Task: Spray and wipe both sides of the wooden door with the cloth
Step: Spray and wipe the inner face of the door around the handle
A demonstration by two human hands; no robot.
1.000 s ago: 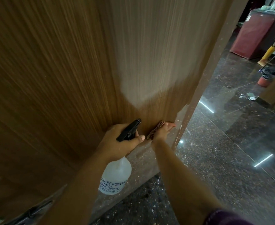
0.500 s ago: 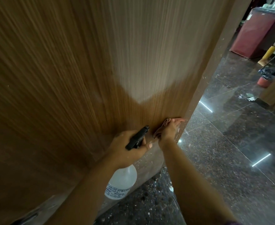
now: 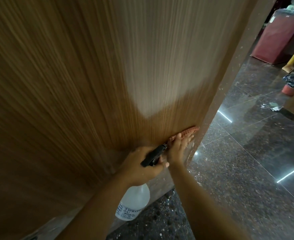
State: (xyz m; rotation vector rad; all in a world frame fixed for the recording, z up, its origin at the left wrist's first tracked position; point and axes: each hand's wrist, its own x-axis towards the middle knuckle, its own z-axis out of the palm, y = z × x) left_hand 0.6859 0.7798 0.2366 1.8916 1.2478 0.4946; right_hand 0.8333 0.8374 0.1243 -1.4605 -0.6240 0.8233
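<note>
While the tall brown wood-grain door (image 3: 94,80) fills the left and centre of the view, the wiping step appears to be in hand on its lower part, near the door's right edge. The person's right hand (image 3: 178,148) presses a small reddish-orange textured cloth (image 3: 189,131) flat against the wood, fingers straight and spread over it. The left hand (image 3: 139,168), just beside it to the left, grips the black trigger head of a translucent white plastic spray bottle (image 3: 134,203) with fingers curled round it; the bottle hangs below the hand with a printed label too blurred to read. The next move likely calls for firm strokes across the remaining lower face, and later reaching the other side. The door's surface shows fine vertical grain, with a pale glare patch in the upper middle and darker, richer brown around the cloth. To the right lies dark speckled polished floor (image 3: 246,170) with light reflections, and a maroon cabinet (image 3: 278,37) stands far off.
</note>
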